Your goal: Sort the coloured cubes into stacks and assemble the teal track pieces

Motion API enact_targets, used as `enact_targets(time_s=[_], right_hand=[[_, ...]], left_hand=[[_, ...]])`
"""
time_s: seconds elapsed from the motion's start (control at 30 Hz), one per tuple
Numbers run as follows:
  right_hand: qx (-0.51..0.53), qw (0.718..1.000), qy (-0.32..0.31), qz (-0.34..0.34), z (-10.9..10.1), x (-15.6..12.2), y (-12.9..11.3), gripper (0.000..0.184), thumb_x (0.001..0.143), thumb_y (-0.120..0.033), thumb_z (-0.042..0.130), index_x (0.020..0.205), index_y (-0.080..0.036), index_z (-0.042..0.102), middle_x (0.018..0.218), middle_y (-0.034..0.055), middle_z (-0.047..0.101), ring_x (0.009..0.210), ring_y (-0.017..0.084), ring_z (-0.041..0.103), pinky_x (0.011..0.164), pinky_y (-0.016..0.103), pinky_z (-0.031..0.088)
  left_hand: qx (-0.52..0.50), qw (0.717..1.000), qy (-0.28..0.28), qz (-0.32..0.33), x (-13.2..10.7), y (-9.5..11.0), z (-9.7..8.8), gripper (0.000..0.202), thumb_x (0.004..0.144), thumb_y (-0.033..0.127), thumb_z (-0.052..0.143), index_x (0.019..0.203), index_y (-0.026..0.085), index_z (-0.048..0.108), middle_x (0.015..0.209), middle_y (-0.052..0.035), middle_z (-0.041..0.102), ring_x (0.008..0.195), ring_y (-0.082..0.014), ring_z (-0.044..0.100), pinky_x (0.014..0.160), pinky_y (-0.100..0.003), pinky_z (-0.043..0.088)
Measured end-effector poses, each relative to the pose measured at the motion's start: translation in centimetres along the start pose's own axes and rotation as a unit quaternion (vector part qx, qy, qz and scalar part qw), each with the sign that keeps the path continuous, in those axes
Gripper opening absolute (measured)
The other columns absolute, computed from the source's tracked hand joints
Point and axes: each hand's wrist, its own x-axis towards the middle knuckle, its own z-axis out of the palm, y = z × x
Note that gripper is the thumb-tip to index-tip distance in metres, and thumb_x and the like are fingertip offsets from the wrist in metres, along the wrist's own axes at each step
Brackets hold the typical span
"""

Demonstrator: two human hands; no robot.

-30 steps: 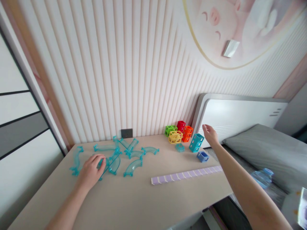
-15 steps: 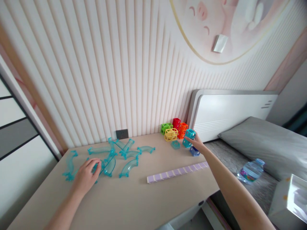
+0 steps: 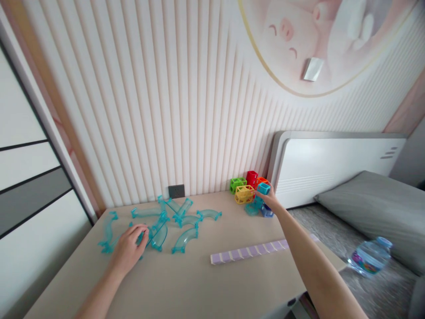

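Note:
My left hand (image 3: 131, 247) is at the left of the table with its fingers curled over translucent teal track pieces. Teal plastic shows between thumb and fingers, but what they grip is hidden. Around it lie a curved track piece (image 3: 185, 240), a straight track piece (image 3: 148, 212) and several others. My right hand (image 3: 271, 200) is closed on a light blue open-frame block (image 3: 263, 189) at the far right of the table. Beside that are a yellow block (image 3: 244, 195), a green block (image 3: 237, 184), a red block (image 3: 252, 178), an orange block (image 3: 262, 181) and a dark blue block (image 3: 267, 211).
A round teal piece (image 3: 251, 209) lies in front of the blocks. A purple segmented strip (image 3: 249, 253) crosses the table's right half, partly behind my right forearm. A black socket (image 3: 176, 191) is on the ribbed wall. Beyond the right edge, a water bottle (image 3: 371, 257) lies on the bed.
The view has shifted slightly left and up. My right hand has moved the light blue block a little towards the orange and yellow blocks. My left hand stays at the track pieces.

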Motion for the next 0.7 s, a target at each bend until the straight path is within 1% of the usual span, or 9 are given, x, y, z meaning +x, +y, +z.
enact_targets(time_s=[0.1,0.17,0.27,0.37,0.47,0.57,0.7], right_hand=[[0.004,1.0,-0.012,0.017,0.9,0.6,0.0,0.105,0.057,-0.048,0.09,0.145,-0.027,0.038,0.12,0.0115,0.067,0.105,0.031,0.069,0.085,0.043,0.062],[0.004,0.999,-0.027,0.025,1.6,0.9,0.1,0.103,0.059,-0.046,0.089,0.146,-0.029,0.037,0.121,0.0104,0.067,0.107,0.031,0.068,0.086,0.043,0.062],[0.007,0.998,-0.059,0.031,2.8,1.1,0.2,0.099,0.061,-0.046,0.088,0.145,-0.032,0.037,0.12,0.0073,0.068,0.108,0.03,0.068,0.088,0.044,0.061],[0.01,0.995,-0.087,0.038,4.1,1.1,0.3,0.096,0.063,-0.045,0.088,0.144,-0.032,0.038,0.117,0.0062,0.069,0.105,0.029,0.069,0.085,0.044,0.062],[0.01,0.994,-0.101,0.044,5.4,0.9,0.1,0.097,0.063,-0.045,0.088,0.145,-0.033,0.036,0.113,0.0053,0.069,0.103,0.028,0.069,0.084,0.044,0.062],[0.009,0.993,-0.108,0.043,6.4,0.4,-0.2,0.103,0.061,-0.045,0.089,0.147,-0.032,0.034,0.115,0.0058,0.068,0.105,0.029,0.068,0.085,0.044,0.062],[0.006,0.993,-0.114,0.04,7.5,-0.3,-0.9,0.105,0.058,-0.047,0.089,0.147,-0.03,0.036,0.118,0.0077,0.068,0.104,0.03,0.068,0.086,0.044,0.061]], left_hand=[[0.003,1.0,0.005,-0.001,0.1,0.2,-0.1,0.029,0.094,0.042,0.048,0.085,0.023,0.067,0.093,-0.0063,0.074,0.088,-0.0225,0.071,0.083,-0.032,0.056],[0.005,1.0,0.006,-0.001,0.1,0.3,-0.1,0.029,0.094,0.042,0.048,0.084,0.023,0.067,0.092,-0.0063,0.074,0.087,-0.0226,0.071,0.083,-0.032,0.056],[0.009,1.0,0.0,-0.005,0.1,0.2,-0.1,0.029,0.094,0.042,0.048,0.085,0.023,0.067,0.093,-0.0071,0.074,0.088,-0.0229,0.071,0.083,-0.032,0.056],[0.012,1.0,-0.004,-0.007,0.1,0.2,-0.2,0.03,0.095,0.042,0.047,0.084,0.022,0.067,0.094,-0.0077,0.074,0.088,-0.0232,0.071,0.084,-0.033,0.055],[0.01,1.0,-0.009,-0.005,0.1,0.3,-0.3,0.029,0.095,0.042,0.048,0.084,0.022,0.066,0.094,-0.0074,0.073,0.089,-0.0231,0.071,0.084,-0.033,0.055],[0.006,1.0,-0.008,-0.005,0.2,0.5,-0.3,0.027,0.094,0.04,0.049,0.084,0.022,0.067,0.093,-0.0069,0.073,0.089,-0.0232,0.07,0.085,-0.033,0.055],[0.008,1.0,-0.007,-0.004,0.3,0.8,-0.4,0.026,0.094,0.039,0.049,0.084,0.023,0.066,0.092,-0.0065,0.073,0.089,-0.0235,0.07,0.085,-0.034,0.055]])
